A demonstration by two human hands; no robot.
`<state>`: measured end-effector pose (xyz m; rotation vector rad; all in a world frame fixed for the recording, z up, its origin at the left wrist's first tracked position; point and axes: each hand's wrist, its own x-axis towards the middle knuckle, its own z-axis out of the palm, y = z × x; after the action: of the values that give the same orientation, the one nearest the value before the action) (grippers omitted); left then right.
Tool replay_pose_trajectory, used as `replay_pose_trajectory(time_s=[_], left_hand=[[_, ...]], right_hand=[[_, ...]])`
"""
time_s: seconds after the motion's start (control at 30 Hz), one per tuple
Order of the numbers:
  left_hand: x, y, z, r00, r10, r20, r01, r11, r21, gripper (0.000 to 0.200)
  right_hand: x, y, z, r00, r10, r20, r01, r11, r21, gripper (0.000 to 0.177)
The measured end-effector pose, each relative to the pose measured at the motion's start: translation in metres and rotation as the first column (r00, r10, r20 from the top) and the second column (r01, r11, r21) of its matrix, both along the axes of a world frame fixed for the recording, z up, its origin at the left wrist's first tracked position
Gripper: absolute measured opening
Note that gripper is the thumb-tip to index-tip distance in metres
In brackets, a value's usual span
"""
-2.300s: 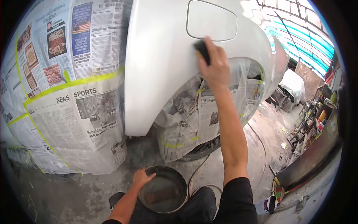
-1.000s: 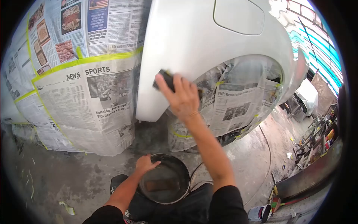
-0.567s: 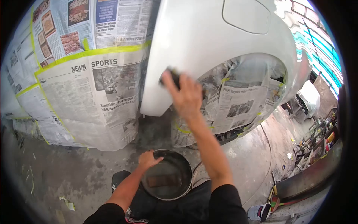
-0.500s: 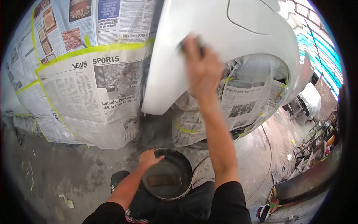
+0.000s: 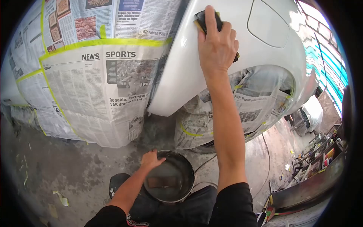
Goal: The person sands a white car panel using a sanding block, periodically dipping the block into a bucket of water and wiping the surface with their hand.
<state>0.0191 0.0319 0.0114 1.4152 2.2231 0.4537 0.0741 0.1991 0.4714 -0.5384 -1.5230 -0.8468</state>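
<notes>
**Head view: block high on the panel, masking in place, rubbing part-way as far as it shows**

Your right hand [image 5: 217,45] presses a dark rectangular sanding block with a yellow edge [image 5: 207,20] flat against the glossy white car panel [image 5: 181,75], near the panel's top and just left of its fuel flap [image 5: 270,24]. The fingers lie together over the block and pin it to the paint. The thumb is hidden, so you cannot tell how it grips.

Your left hand [image 5: 150,160] rests below the panel on the rim of a round dark metal basin of water [image 5: 189,166], fingers loosely apart and draped, not clamped. A brown rectangular pad [image 5: 163,182] lies sunk in that basin.

Preparation looks finished. Newspaper sheets [image 5: 87,98] cover the bodywork left of the panel, edged with yellow-green masking tape [image 5: 106,42], and more newspaper wraps the wheel [image 5: 245,109] under the panel's arch. How much of the panel has been rubbed cannot be read from its even shine. By my judgement the lower edge and the area round the flap remain to be checked.

Legible print left of the panel includes "NEWS", "SPORTS", "VAR drama to set" and "BTr raises P25B". The wheel wrap carries "PNP: Report".
</notes>
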Motion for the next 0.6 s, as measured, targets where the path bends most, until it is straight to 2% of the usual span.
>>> replay_pose_trajectory(time_s=[0.03, 0.1, 0.17, 0.27, 0.3, 0.37, 0.43, 0.5, 0.57, 0.6], left_hand=[[0.0, 0.0, 0.003, 1.0, 0.0, 0.01, 0.0, 1.0, -0.017, 0.077], [0.0, -0.001, 0.003, 1.0, -0.006, 0.0, 0.006, 1.0, 0.0, 0.078], [-0.003, -0.004, 0.0, 1.0, -0.01, -0.014, 0.011, 0.999, 0.03, 0.079], [-0.004, -0.002, -0.004, 1.0, -0.004, -0.013, 0.005, 0.998, 0.056, 0.08], [-0.004, -0.004, -0.005, 1.0, -0.004, -0.001, 0.004, 0.999, 0.034, 0.08], [-0.003, -0.002, -0.003, 1.0, -0.005, 0.02, 0.005, 1.0, 0.008, 0.081], [-0.003, -0.004, 0.001, 0.999, -0.003, 0.036, 0.003, 1.0, -0.002, 0.082], [-0.005, -0.005, -0.008, 0.999, -0.011, 0.035, 0.01, 0.999, 0.032, 0.082], [-0.002, -0.002, -0.011, 0.999, -0.025, 0.026, 0.024, 0.998, 0.055, 0.082], [-0.003, -0.005, -0.01, 1.0, -0.025, 0.012, 0.025, 0.998, 0.05, 0.081]], right_hand=[[-0.005, -0.003, 0.003, 0.998, 0.017, -0.058, -0.017, 1.0, 0.01, 0.059], [-0.004, -0.011, -0.048, 0.996, -0.056, 0.073, 0.06, 0.997, -0.055, 0.054], [0.002, -0.018, -0.119, 0.961, -0.01, 0.276, -0.017, 0.995, 0.095, 0.047], [0.007, -0.016, -0.103, 0.949, -0.007, 0.315, -0.033, 0.992, 0.119, 0.045], [0.001, -0.01, -0.072, 0.971, -0.016, 0.24, -0.016, 0.991, 0.131, 0.045], [-0.011, -0.008, -0.001, 0.997, -0.051, 0.062, 0.049, 0.998, 0.035, 0.042], [-0.014, 0.001, 0.04, 0.99, -0.006, -0.141, 0.009, 1.0, 0.015, 0.054], [-0.016, -0.007, 0.006, 0.998, -0.031, -0.045, 0.031, 0.999, -0.011, 0.054], [-0.011, -0.005, -0.07, 0.983, -0.087, 0.16, 0.062, 0.987, 0.151, 0.048], [-0.003, -0.008, -0.077, 0.977, -0.079, 0.196, 0.049, 0.987, 0.153, 0.048]])
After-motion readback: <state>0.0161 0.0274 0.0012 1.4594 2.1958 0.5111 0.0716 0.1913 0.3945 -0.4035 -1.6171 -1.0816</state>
